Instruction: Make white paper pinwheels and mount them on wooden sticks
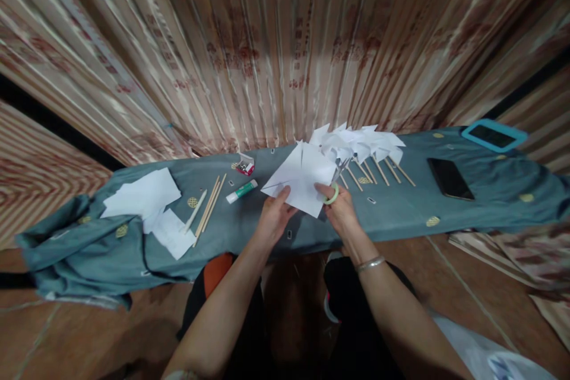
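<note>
My left hand (274,214) pinches the near left edge of a white paper square (300,181) that has cuts running in from its corners. My right hand (341,211) grips green-handled scissors (332,193) against the paper's right edge; the blades are mostly hidden behind the sheet. Both hands hover just above a blue-grey cloth (401,214). A silver bangle (370,263) circles my right wrist.
Finished white paper pinwheels on wooden sticks (363,148) lie behind the hands. To the left are a glue stick (241,191), loose wooden sticks (209,208), a small red box (245,167) and white paper sheets (145,196). A black phone (449,179) and a blue-cased device (493,135) lie right.
</note>
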